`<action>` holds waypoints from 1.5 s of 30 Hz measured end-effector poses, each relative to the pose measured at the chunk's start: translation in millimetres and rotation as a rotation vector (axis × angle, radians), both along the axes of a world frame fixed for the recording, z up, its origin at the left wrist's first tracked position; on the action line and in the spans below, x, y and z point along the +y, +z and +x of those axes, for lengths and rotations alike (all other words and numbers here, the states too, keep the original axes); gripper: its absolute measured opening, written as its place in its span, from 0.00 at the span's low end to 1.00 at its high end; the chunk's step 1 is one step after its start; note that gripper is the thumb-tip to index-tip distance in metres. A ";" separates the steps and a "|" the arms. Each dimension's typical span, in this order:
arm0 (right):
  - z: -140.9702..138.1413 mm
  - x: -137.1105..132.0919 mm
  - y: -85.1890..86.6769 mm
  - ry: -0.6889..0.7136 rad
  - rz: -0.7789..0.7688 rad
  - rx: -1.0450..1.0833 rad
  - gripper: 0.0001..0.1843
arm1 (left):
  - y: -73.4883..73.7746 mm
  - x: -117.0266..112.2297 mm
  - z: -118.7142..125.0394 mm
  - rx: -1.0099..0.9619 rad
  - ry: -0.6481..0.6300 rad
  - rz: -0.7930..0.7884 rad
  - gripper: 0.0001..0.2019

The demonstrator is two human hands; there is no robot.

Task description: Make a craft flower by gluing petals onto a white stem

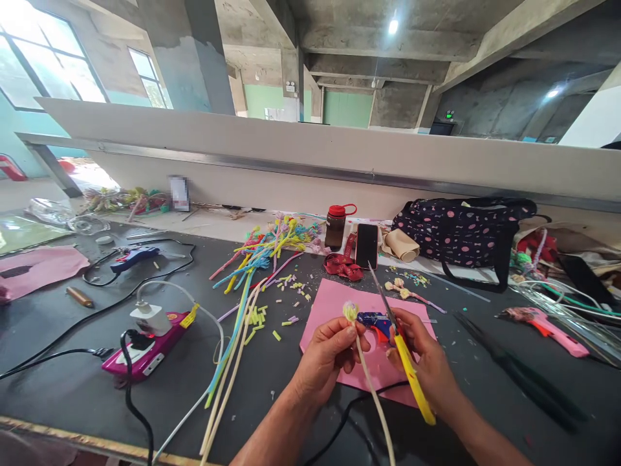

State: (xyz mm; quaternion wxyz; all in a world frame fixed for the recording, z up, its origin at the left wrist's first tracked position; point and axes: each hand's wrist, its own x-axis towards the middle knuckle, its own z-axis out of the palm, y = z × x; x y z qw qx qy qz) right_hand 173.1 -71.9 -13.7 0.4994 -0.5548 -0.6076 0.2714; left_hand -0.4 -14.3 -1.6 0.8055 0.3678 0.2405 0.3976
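My left hand (332,346) pinches a fuzzy stem (372,388) just under its small pale yellow and lilac bud (350,310). The cream stem hangs down past my wrist toward the bottom edge. In my right hand (420,346) is a pair of scissors (410,382) with yellow handles, its blades pointing up and away, apart from the bud. Behind my hands a blue glue gun (373,320) rests on a pink sheet (330,298), partly hidden by my fingers. Small knotted pale pieces (398,289) lie at the sheet's far edge.
Coloured fuzzy stems (257,259) and cut yellow bits (257,317) lie left of the sheet. A purple power strip (145,353) with trailing cables sits further left. A red-capped bottle (335,226), phone (366,246) and dark bag (456,236) stand behind; a pink glue gun (546,329) lies right.
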 end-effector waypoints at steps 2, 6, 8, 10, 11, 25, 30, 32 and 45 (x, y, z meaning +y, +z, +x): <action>3.9 -1.6 -0.4 -0.019 -0.019 -0.016 0.27 | -1.0 0.5 -0.5 0.016 0.008 -0.001 0.10; 30.8 -15.3 -4.1 -0.146 -0.114 -0.174 0.30 | -3.2 1.7 -0.8 0.008 0.008 0.008 0.10; 51.8 -27.7 -7.6 -0.243 -0.168 -0.329 0.31 | -3.5 1.4 -0.8 0.000 -0.007 0.025 0.09; 73.8 -41.6 -12.9 -0.363 -0.253 -0.494 0.30 | -3.1 0.5 -0.6 -0.001 -0.019 0.048 0.09; 84.3 -48.4 -16.3 -0.413 -0.321 -0.564 0.30 | -2.9 -0.2 -0.5 0.000 -0.023 0.061 0.08; 137.1 -74.1 -40.0 -0.348 -0.533 -0.899 0.28 | -4.6 -3.7 1.5 0.032 -0.024 0.121 0.07; 137.4 -78.3 -32.5 -0.340 -0.471 -1.111 0.27 | -2.8 -4.1 1.6 0.000 -0.017 0.088 0.08; 135.5 -79.0 -27.8 -0.386 -0.421 -1.152 0.27 | -1.2 -4.2 1.6 -0.012 -0.016 0.080 0.08; -31.8 -6.6 26.2 0.176 -0.279 0.131 0.13 | 2.4 5.2 -3.1 -0.095 0.032 0.047 0.09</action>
